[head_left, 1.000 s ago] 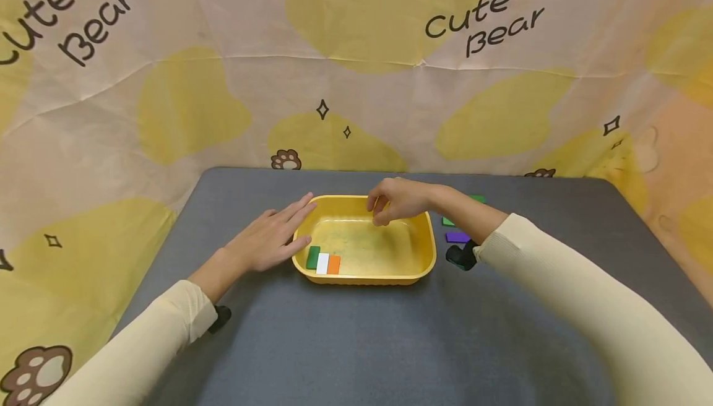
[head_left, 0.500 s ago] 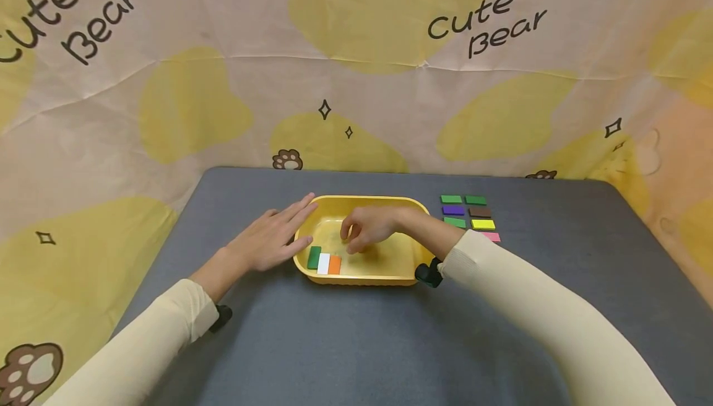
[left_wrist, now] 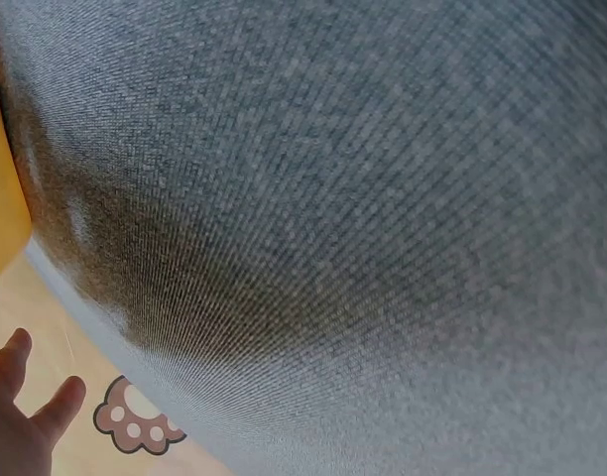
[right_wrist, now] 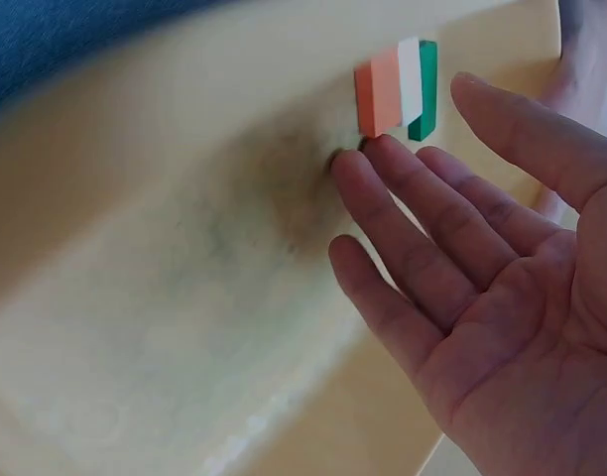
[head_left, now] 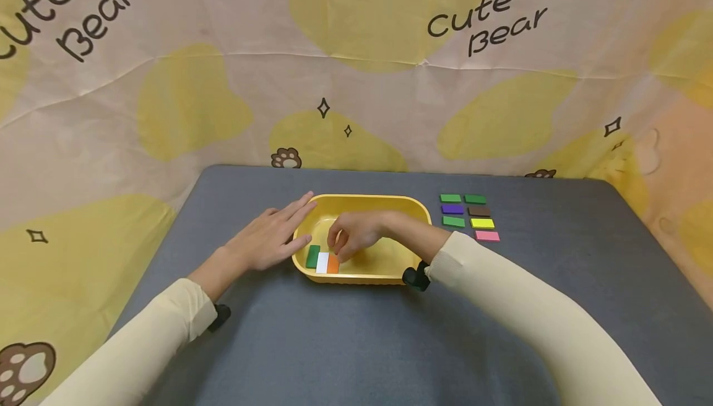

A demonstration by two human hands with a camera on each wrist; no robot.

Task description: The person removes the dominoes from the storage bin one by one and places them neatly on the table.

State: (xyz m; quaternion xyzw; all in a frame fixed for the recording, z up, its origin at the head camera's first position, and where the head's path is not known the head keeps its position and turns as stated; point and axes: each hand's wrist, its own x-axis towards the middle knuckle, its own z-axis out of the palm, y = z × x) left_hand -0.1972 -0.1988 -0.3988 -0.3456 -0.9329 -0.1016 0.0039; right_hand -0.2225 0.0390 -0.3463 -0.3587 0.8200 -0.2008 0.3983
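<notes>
A yellow tray (head_left: 362,280) stands on the table. In its near left corner lie a green tile (head_left: 313,257), a white tile (head_left: 322,262) and an orange tile (head_left: 332,263), side by side. My left hand (head_left: 264,242) rests at the tray's left rim, fingers extended and spread. My right hand (head_left: 359,231) reaches down inside the tray, its fingertips just beside the orange tile. The right wrist view shows the fingers loosely bent with the thumb apart, and nothing visible between them; whether the fingertips touch the orange tile (right_wrist: 383,91) I cannot tell.
Right of the tray lie several loose tiles in two columns, among them a purple tile (head_left: 452,208), a yellow tile (head_left: 482,223) and a pink tile (head_left: 487,236). The right sleeve (head_left: 501,288) crosses the tabletop beside them. A patterned cloth (head_left: 356,84) hangs behind the table.
My right hand has moved left and nearer across the tray, from its far right part to the orange tile. My left hand has stayed at the rim. The three tiles have not visibly moved.
</notes>
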